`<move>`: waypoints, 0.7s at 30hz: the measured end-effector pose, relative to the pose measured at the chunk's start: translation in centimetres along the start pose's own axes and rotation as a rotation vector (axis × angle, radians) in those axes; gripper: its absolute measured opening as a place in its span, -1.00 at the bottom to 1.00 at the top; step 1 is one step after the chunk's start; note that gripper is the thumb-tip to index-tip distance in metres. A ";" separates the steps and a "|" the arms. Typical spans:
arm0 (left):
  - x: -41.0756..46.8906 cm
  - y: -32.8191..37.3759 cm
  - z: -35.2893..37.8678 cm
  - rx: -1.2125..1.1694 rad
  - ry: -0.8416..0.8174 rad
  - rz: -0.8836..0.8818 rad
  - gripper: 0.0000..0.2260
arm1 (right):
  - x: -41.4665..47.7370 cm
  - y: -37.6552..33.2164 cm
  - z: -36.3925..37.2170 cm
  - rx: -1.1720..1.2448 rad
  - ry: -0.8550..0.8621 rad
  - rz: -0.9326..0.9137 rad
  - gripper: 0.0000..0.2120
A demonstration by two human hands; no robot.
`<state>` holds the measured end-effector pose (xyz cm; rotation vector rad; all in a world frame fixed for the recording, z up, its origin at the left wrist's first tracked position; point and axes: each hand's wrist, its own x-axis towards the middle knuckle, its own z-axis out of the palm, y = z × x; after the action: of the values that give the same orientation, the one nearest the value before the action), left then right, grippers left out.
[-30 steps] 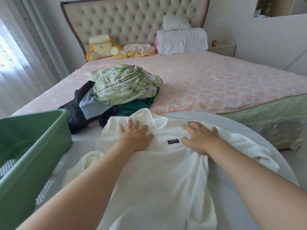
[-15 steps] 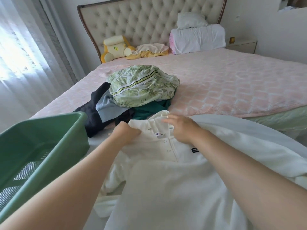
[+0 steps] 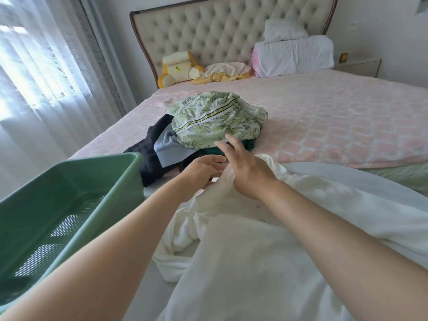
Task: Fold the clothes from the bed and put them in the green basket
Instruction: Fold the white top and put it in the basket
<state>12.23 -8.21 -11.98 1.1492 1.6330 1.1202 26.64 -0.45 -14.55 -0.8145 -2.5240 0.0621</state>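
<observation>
While both arms reach forward over the white shirt (image 3: pixel 243 251), the green basket (image 3: pixel 69 205) sits at 8 o'clock, open side up. Its perforated floor and smooth inner walls are in plain view. A dark patch in its near corner is too murky to call. The left forearm crosses in front of the basket's right rim.

The shirt lies button-side up on a pale round surface (image 3: pixel 347 174) at the foot of the bed (image 3: pixel 335 117). Its collar points to 12 o'clock, and one sleeve is bunched at 9 o'clock of its body.

The left hand (image 3: pixel 201 172) is at the collar, fingers stretched nearly straight toward 3 o'clock with the tips against the fabric. Whether it is pinching or only touching, I cannot tell. The right hand (image 3: pixel 247 167) is just above the collar, released and a little blurred, fingers spread toward 11 o'clock and grasping nothing. Its forearm lies across the shirt's chest.

At 12 o'clock of the hands is the unfolded pile on the pink bedspread. A leaf-print garment (image 3: pixel 217 119) is on top, with a grey-blue garment (image 3: pixel 166 147) and a black garment (image 3: pixel 148 156) spilling out at its 8 o'clock. A dark green garment (image 3: pixel 251 144) peeks out underneath. The black one reaches right up to the basket's far corner.

Further up the bed, a yellow plush toy (image 3: pixel 176 68) sits at 11 o'clock. A cream cloth (image 3: pixel 224 70) is beside it, and white pillows (image 3: pixel 294 54) are stacked at 1 o'clock. All of these lie against the tufted headboard (image 3: pixel 220 31). Sheer curtains (image 3: pixel 46 66) hang at 10 o'clock.
</observation>
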 end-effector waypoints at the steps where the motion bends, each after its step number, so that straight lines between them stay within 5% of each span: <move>1: -0.4 0.0 -0.2 0.020 0.053 -0.005 -0.60 | 0.2 -0.8 0.0 0.001 -0.046 -0.060 -0.22; 5: -2.5 -2.1 -1.9 0.263 0.156 -0.142 -0.73 | 0.5 -1.3 -0.3 -0.215 -0.049 -0.007 -0.72; 8: -4.7 -3.3 -3.2 0.508 -0.033 -0.248 -0.77 | 0.3 -0.6 -1.0 -0.217 0.050 0.190 -0.78; 10: -5.2 -3.5 -3.5 0.571 0.029 -0.173 -0.84 | 0.4 0.1 -1.9 -0.247 0.102 0.284 -0.79; 15: -4.7 -0.7 -4.2 -0.040 0.200 -0.188 -0.86 | 0.4 1.1 -3.0 -0.192 0.112 0.458 -0.90; 18: -4.7 1.4 -4.7 0.803 0.331 -0.037 -0.86 | 0.4 0.5 -2.9 -0.124 0.132 0.484 -0.96; 21: -5.4 2.2 -5.1 1.471 0.501 0.028 -0.52 | 0.6 0.0 -2.4 0.024 0.166 0.428 -0.92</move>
<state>9.19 -13.98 -7.82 1.7823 2.9722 -0.0178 27.31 -0.34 -12.22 -1.2808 -2.1538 0.1583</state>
